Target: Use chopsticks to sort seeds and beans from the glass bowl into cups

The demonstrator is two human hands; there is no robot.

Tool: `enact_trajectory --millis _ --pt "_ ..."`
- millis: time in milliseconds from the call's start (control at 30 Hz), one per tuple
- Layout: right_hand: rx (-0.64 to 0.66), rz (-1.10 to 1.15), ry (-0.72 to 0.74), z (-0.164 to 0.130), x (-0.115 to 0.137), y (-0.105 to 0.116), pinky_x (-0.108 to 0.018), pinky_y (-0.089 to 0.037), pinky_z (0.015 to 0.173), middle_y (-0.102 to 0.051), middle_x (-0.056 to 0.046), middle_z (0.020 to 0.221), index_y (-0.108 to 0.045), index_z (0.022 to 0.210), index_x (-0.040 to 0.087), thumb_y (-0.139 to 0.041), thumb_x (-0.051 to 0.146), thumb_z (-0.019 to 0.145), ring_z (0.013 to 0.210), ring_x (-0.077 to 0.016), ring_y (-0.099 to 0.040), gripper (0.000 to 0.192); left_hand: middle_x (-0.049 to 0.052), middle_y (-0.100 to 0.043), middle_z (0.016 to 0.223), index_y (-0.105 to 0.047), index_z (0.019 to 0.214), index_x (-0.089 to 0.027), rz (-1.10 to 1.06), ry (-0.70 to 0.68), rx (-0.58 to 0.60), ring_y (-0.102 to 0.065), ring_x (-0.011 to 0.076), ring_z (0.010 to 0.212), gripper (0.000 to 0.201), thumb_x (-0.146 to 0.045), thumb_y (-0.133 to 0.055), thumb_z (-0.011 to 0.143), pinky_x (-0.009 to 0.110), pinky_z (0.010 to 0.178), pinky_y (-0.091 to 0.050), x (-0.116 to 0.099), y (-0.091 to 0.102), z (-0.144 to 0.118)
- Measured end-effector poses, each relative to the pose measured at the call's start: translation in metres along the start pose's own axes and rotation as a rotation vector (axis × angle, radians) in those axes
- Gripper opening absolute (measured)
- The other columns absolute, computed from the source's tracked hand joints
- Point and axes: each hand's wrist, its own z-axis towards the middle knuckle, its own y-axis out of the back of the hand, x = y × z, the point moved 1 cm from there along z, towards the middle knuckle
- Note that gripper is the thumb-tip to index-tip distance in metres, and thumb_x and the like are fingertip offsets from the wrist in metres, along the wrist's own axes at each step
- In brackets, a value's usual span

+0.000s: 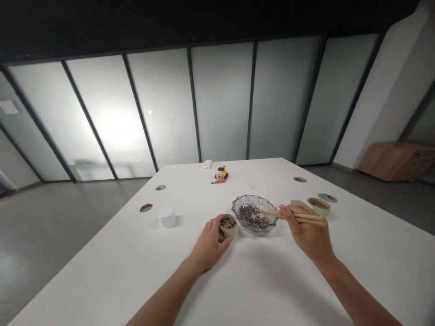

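A: Holding a pair of chopsticks point(292, 216), the right hand point(307, 231) is closed around them just right of the glass bowl point(254, 213); the tips reach over the rim into the dark seeds point(251, 214) inside.

B: Left hand?

A: The left hand point(209, 244) is curled partway around a small cup point(228, 226), thumb and fingers on its side. The cup stands touching the glass bowl on its left and also holds seeds.

B: Other items, relative to the bowl?

A: A second cup point(319, 206) is well to the right. A white container point(167, 217) is well to the left. A small toy point(221, 173) and a white box point(207, 164) lie behind it on the tabletop point(258, 280).
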Motion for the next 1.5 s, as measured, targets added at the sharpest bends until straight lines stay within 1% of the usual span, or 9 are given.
enact_trajectory --millis 133,200,267,400,533,700,867,1067,1500 --pt "-0.069 0.305 -0.271 -0.005 0.004 -0.008 -0.041 -0.067 0.069 -0.078 -0.006 0.077 -0.078 0.080 0.026 -0.066 0.074 0.107 0.072 -0.0255 -0.077 0.057 0.017 -0.059 0.167 -0.046 0.168 -0.021 0.001 0.000 0.001 -0.052 0.0352 0.158 0.077 -0.032 -0.073 0.097 0.053 0.137 -0.039 0.000 0.000 0.000" --pt "-0.045 0.487 -0.385 -0.010 0.010 -0.017 -0.041 -0.070 0.066 -0.077 -0.005 0.077 -0.077 0.080 0.025 -0.070 0.076 0.103 0.068 -0.0247 -0.077 0.056 0.017 -0.059 0.167 -0.046 0.168 -0.022 -0.003 -0.004 -0.001 -0.053 0.0354 0.158 0.077 -0.032 -0.073 0.097 0.054 0.136 -0.039 0.000 0.001 0.000" --pt "0.023 0.556 -0.416 -0.015 0.016 -0.024 -0.040 -0.070 0.064 -0.078 -0.005 0.080 -0.078 0.082 0.026 -0.071 0.076 0.102 0.065 -0.0234 -0.076 0.055 0.016 -0.059 0.167 -0.046 0.168 -0.023 -0.008 -0.007 -0.005 -0.053 0.0353 0.157 0.077 -0.032 -0.073 0.096 0.054 0.136 -0.039 -0.001 0.001 0.000" --pt "0.105 0.404 -0.284 -0.017 0.024 -0.024 -0.037 -0.066 0.066 -0.079 -0.005 0.081 -0.080 0.082 0.027 -0.066 0.077 0.105 0.074 -0.0247 -0.077 0.057 0.015 -0.060 0.166 -0.047 0.167 -0.024 -0.018 -0.011 0.002 -0.055 0.0342 0.155 0.077 -0.029 -0.072 0.095 0.052 0.135 -0.041 -0.003 0.002 -0.001" --pt "0.012 0.197 -0.076 -0.008 0.017 -0.010 -0.035 -0.061 0.071 -0.079 -0.005 0.082 -0.080 0.085 0.026 -0.060 0.065 0.114 0.076 -0.0227 -0.075 0.052 0.015 -0.059 0.167 -0.046 0.167 -0.024 -0.020 0.003 0.003 -0.052 0.0346 0.158 0.077 -0.031 -0.073 0.095 0.053 0.137 -0.039 -0.003 0.003 0.000" --pt "-0.025 -0.054 0.107 0.001 0.002 0.002 -0.034 -0.052 0.067 -0.073 -0.003 0.074 -0.069 0.074 0.025 -0.054 0.060 0.118 0.068 -0.0204 -0.070 0.058 0.016 -0.059 0.167 -0.047 0.167 -0.023 -0.014 0.007 0.004 -0.053 0.0347 0.157 0.077 -0.032 -0.073 0.095 0.053 0.137 -0.039 -0.001 0.001 0.000" --pt "0.088 -0.096 0.090 0.000 0.001 -0.003 -0.035 -0.047 0.063 -0.064 -0.001 0.066 -0.061 0.068 0.026 -0.047 0.064 0.119 0.061 -0.0195 -0.063 0.065 0.016 -0.059 0.168 -0.047 0.167 -0.023 -0.017 0.003 0.000 -0.052 0.0350 0.158 0.076 -0.032 -0.073 0.096 0.053 0.137 -0.039 -0.001 0.001 0.000" --pt "0.165 -0.018 0.043 -0.002 0.003 -0.005 -0.037 -0.051 0.067 -0.070 -0.003 0.069 -0.067 0.070 0.028 -0.051 0.066 0.117 0.066 -0.0224 -0.067 0.062 0.016 -0.060 0.167 -0.047 0.167 -0.023 -0.012 -0.009 0.001 -0.053 0.0354 0.157 0.075 -0.031 -0.072 0.096 0.055 0.136 -0.040 -0.003 0.002 -0.001" --pt "0.142 -0.029 0.010 -0.003 -0.003 -0.005 -0.037 -0.050 0.066 -0.070 -0.003 0.070 -0.065 0.066 0.028 -0.050 0.072 0.115 0.067 -0.0223 -0.068 0.067 0.016 -0.060 0.166 -0.046 0.167 -0.023 0.002 -0.012 0.004 -0.054 0.0353 0.156 0.075 -0.031 -0.072 0.097 0.053 0.136 -0.040 -0.005 0.002 -0.001"
